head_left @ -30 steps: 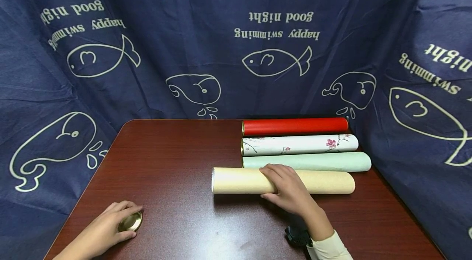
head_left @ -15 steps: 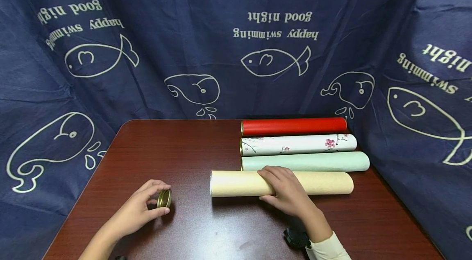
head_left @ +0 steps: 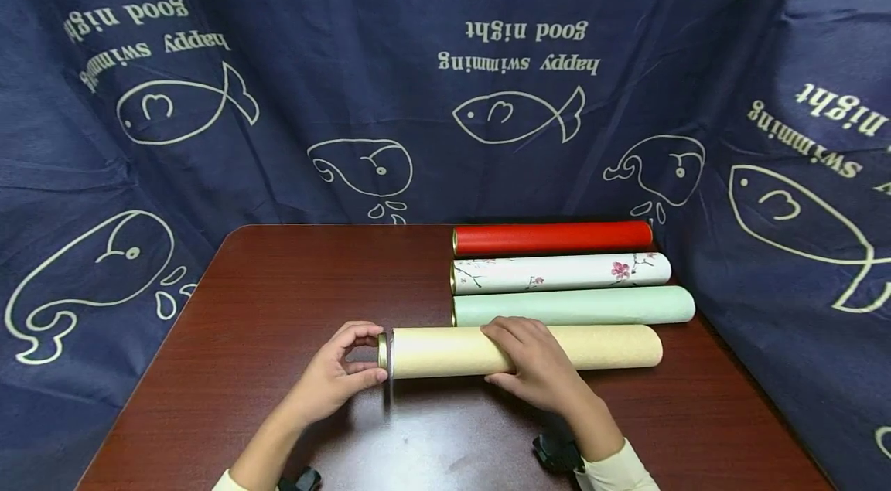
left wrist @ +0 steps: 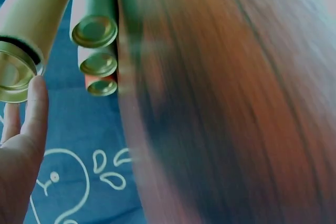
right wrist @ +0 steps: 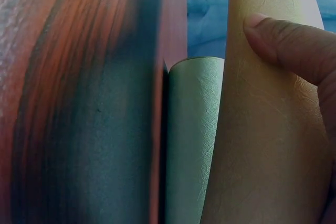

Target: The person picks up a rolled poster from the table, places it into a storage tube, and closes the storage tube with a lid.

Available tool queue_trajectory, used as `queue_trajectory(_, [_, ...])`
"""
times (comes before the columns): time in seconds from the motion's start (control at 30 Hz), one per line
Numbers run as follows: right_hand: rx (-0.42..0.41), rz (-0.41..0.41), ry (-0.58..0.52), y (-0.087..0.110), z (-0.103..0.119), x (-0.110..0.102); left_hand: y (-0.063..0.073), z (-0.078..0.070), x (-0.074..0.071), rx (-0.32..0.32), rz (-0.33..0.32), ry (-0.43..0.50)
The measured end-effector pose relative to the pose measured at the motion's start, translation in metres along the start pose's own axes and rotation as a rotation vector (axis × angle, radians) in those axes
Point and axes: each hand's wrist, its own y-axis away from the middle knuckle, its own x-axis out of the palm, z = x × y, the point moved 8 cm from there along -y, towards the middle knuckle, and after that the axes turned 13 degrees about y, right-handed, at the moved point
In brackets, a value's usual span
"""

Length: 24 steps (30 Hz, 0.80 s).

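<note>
A cream-yellow cardboard tube (head_left: pixel 442 352) lies sideways at the front of the row, and my right hand (head_left: pixel 536 363) grips it around the middle from above. My left hand (head_left: pixel 341 367) pinches a gold metal lid (head_left: pixel 383 352) by its rim between thumb and fingers, right at the tube's left end. In the left wrist view the lid (left wrist: pixel 13 72) stands tilted against the tube's mouth, with a dark gap along part of its edge. The right wrist view has my thumb (right wrist: pixel 283 40) pressed along the tube's textured paper (right wrist: pixel 268 145).
Behind the cream tube lie a pale green tube (head_left: pixel 571 307), a white tube with pink blossoms (head_left: pixel 557 274) and a red tube (head_left: pixel 550 239), side by side, their gold-capped ends facing left. The brown table (head_left: pixel 292 290) backs onto a navy curtain (head_left: pixel 418 73) with fish drawings.
My left hand has carried the lid from the table's left front, rightward and away from me, to the cream tube's left end. The right hand keeps its grip; the tube's left end sits slightly nearer me.
</note>
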Motion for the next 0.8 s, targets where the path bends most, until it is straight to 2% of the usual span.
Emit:
queue_trajectory(0.37, [-0.032, -0.016, 0.000, 0.003, 0.005, -0.003, 0.000, 0.000, 0.014, 0.032, 0.019, 0.029])
queue_trajectory(0.6, [-0.064, 0.004, 0.003, 0.005, 0.005, -0.005, -0.006, 0.005, 0.020, -0.018, -0.018, 0.008])
queue_trajectory(0.67, [-0.076, 0.021, 0.013, 0.005, 0.004, -0.003, -0.007, 0.007, 0.021, -0.046, -0.021, -0.032])
queue_trajectory(0.8, [-0.092, 0.082, 0.061, 0.007, -0.001, 0.004, -0.004, 0.009, 0.021, -0.096, -0.007, -0.210])
